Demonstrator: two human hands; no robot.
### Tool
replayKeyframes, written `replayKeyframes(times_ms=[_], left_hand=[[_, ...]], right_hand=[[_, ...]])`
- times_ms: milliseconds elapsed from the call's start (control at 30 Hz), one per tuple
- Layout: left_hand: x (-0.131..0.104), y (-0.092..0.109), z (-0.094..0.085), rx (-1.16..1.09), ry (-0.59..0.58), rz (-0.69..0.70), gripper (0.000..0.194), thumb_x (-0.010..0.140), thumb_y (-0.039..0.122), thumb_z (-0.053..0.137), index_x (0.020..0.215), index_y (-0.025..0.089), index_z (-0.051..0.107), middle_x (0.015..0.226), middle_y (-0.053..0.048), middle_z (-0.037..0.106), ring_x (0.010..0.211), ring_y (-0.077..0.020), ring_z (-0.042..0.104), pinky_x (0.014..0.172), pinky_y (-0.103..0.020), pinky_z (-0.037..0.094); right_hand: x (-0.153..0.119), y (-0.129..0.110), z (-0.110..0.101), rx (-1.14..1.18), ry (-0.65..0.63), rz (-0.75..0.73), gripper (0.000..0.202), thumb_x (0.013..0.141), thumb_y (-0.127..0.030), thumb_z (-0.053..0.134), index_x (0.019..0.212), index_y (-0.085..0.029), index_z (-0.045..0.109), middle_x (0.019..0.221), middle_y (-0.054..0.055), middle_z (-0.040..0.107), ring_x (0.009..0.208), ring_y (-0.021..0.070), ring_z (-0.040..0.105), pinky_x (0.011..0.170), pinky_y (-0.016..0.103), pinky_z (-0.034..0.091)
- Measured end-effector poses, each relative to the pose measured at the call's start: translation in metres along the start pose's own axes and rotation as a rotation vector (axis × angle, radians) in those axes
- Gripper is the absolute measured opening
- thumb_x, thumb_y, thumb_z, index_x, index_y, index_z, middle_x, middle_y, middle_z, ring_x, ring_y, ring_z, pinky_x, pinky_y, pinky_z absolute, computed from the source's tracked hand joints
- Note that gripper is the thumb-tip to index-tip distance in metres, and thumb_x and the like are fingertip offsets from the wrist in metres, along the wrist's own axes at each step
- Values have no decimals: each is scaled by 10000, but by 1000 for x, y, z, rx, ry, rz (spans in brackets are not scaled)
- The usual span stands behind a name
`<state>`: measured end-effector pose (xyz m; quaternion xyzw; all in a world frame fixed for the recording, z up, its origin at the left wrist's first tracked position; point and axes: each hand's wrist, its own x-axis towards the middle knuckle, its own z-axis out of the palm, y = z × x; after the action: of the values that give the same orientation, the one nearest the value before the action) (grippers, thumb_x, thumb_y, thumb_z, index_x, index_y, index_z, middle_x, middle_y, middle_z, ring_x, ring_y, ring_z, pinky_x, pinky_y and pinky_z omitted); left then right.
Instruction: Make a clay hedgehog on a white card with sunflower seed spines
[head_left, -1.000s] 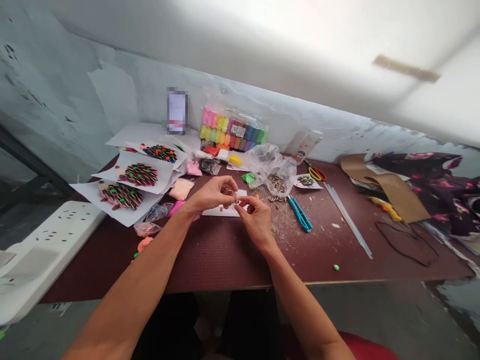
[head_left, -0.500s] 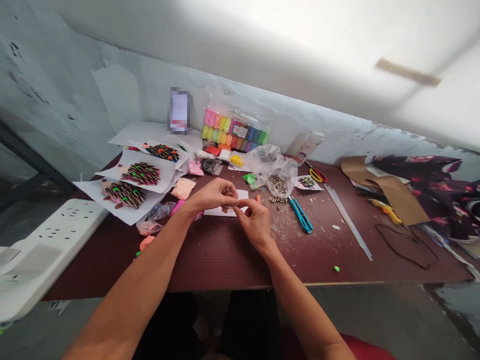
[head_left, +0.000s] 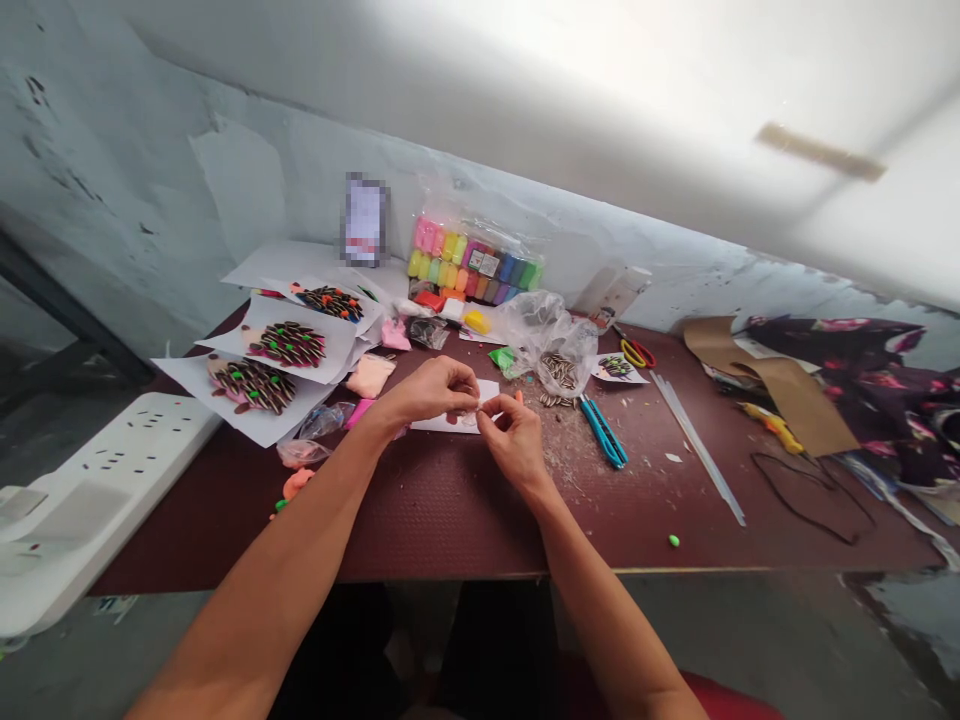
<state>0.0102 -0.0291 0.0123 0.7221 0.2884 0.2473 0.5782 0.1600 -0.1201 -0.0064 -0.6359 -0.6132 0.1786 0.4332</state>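
Note:
My left hand (head_left: 441, 388) and my right hand (head_left: 513, 436) meet fingertip to fingertip above a white sheet of paper (head_left: 491, 392). Pinched between them is a small crumpled clear plastic bag (head_left: 469, 418); whatever it contains is too small to make out. Both hands have their fingers closed. Just beyond the right hand, sunflower seeds (head_left: 556, 370) fill a clear bag, and some lie loose in front of it. Blue-handled pliers (head_left: 602, 432) rest to the right of those seeds. Left of my left hand is a pale peach lump of clay (head_left: 370, 376).
Seed-covered hedgehog figures (head_left: 259, 384) lie on paper at left, near a white power strip (head_left: 105, 470). A pack of coloured clay (head_left: 472, 262) leans on the wall. To the right are scissors (head_left: 637, 352), clear glue sticks (head_left: 697, 445) and a yellow glue gun (head_left: 772, 428).
My fingertips have shifted slightly around the clear plastic, with the right hand's thumb and index finger drawn a little closer together. The view has moved slightly; the things on the table stay put.

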Motion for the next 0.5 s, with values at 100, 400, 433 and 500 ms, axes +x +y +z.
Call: replayKeyframes(times_ms=[100, 400, 433, 500], left_hand=[[-3, 7, -2, -21, -21, -18, 138, 738, 202, 661, 838, 118, 704, 603, 7, 625, 498, -92, 570, 489, -196, 446], [-10, 24, -9, -1, 34, -84, 257, 696, 104, 555, 887, 117, 727, 612, 7, 609, 477, -76, 510, 457, -181, 422], [-10, 25, -8, 12, 45, -92, 253, 684, 96, 535, 853, 119, 723, 607, 7, 604, 460, -71, 487, 441, -179, 403], [-10, 27, -7, 35, 70, -107, 222, 671, 102, 504, 770, 125, 702, 604, 2, 596, 434, -66, 444, 410, -179, 362]], right_hand=[[1, 1, -2, 44, 0, 42, 156, 799, -311, 562, 677, -235, 623, 564, -73, 578, 507, 105, 500, 928, 398, 476], [6, 7, -7, 229, 54, 119, 288, 822, -441, 586, 868, -190, 721, 637, -17, 629, 522, 103, 483, 551, 244, 448], [6, 7, -7, 224, 42, 114, 292, 829, -441, 580, 876, -195, 729, 626, -21, 625, 518, 99, 477, 561, 247, 453], [6, 8, -6, 214, 23, 107, 299, 842, -437, 563, 896, -200, 737, 617, -25, 619, 513, 95, 463, 572, 250, 455]])
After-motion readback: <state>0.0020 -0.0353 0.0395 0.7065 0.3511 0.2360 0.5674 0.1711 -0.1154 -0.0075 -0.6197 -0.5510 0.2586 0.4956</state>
